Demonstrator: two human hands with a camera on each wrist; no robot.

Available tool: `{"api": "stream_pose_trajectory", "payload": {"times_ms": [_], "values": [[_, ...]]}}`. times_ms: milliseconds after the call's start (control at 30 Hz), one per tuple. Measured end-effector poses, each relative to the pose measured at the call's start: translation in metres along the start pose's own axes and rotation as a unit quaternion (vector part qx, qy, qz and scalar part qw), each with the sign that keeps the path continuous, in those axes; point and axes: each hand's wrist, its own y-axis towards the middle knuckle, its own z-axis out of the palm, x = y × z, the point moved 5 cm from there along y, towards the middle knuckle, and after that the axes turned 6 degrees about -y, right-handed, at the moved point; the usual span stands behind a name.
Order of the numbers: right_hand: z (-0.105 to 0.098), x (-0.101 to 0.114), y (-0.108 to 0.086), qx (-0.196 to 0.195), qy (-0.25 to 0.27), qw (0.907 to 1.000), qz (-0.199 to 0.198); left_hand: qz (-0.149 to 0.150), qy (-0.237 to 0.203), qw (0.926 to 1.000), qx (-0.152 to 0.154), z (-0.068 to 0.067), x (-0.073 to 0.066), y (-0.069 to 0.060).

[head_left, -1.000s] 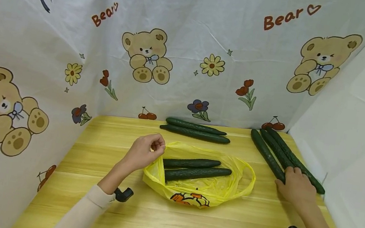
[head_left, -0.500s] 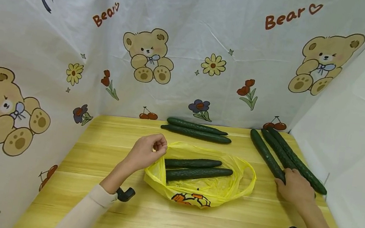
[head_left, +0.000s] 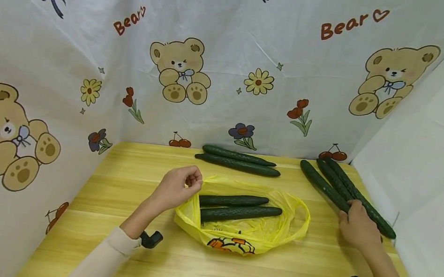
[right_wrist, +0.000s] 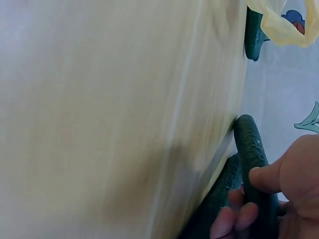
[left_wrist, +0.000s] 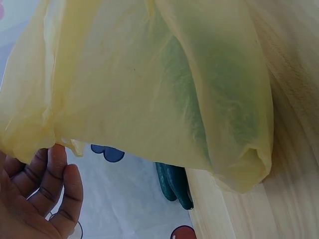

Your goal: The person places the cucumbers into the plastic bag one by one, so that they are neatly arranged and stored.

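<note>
A yellow plastic bag [head_left: 232, 244] lies on the table with its mouth spread, two cucumbers [head_left: 240, 212] inside it. At the bag's left rim my left hand [head_left: 178, 186] pinches the plastic; the left wrist view shows the fingers [left_wrist: 58, 157] against the yellow film [left_wrist: 124, 94]. On the right, my right hand [head_left: 361, 228] grips the leftmost of three cucumbers [head_left: 323, 185] near its front end. In the right wrist view the thumb presses on that cucumber [right_wrist: 250, 144], and another cucumber [right_wrist: 215, 201] lies beside it.
Two more cucumbers [head_left: 238, 163] lie side by side at the table's back edge, behind the bag. A bear-printed sheet [head_left: 229, 26] hangs behind and at the left; a white wall [head_left: 437, 154] stands at the right. Each wrist wears a black mount.
The leftmost cucumber on the right has shifted slightly leftward in my right hand, and its front end now sits farther back. My left hand stays at the bag's rim.
</note>
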Motion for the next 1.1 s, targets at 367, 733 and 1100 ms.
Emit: {"api": "stream_pose_trajectory", "payload": {"times_ms": [367,733,1100], "values": [[-0.001,0.000,-0.001,-0.090,0.055,0.9940,-0.028,0.000,-0.002,1.0000,-0.004,0.001,0.003,-0.001],[-0.004,-0.008,-0.004,-0.091,0.099,0.9907,-0.021,-0.003,0.000,1.0000,-0.007,0.001,0.004,-0.001],[-0.016,-0.006,-0.022,-0.063,0.118,0.9907,-0.024,0.006,-0.011,0.9999,-0.009,0.000,0.005,-0.001]]}}
